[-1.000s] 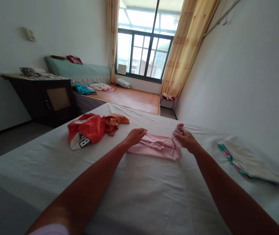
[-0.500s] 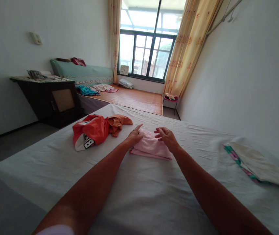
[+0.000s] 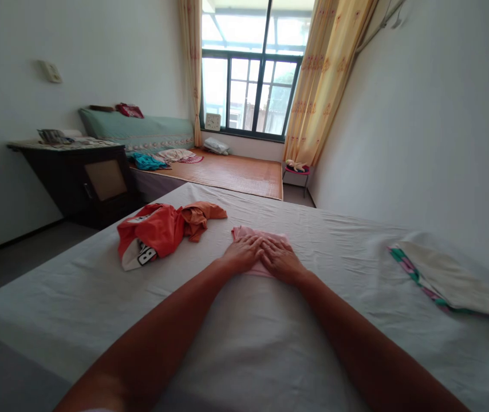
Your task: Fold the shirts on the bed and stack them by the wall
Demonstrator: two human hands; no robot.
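Observation:
A folded pink garment (image 3: 265, 233) lies on the white bed sheet (image 3: 261, 332) in front of me, mostly covered by my hands. My left hand (image 3: 243, 253) rests flat on its left part, fingers stretched out. Flat on the right part lies my right hand (image 3: 279, 260), its fingertips meeting those of the left. Neither hand grips the cloth. To the left are a crumpled red-orange garment (image 3: 158, 226) with white patches and dark lettering, and a rust-orange cloth (image 3: 201, 216) touching it.
A folded cream cloth (image 3: 446, 274) with a green and purple edge lies at the right. Beyond the sheet stand a second bed with a brown mat (image 3: 240, 171) and a dark cabinet (image 3: 73, 171). A small stool (image 3: 296, 170) is by the curtain (image 3: 317, 86).
Both hands were raised and apart at the pink garment's far side and have come down flat on it, close together. The view has shifted slightly.

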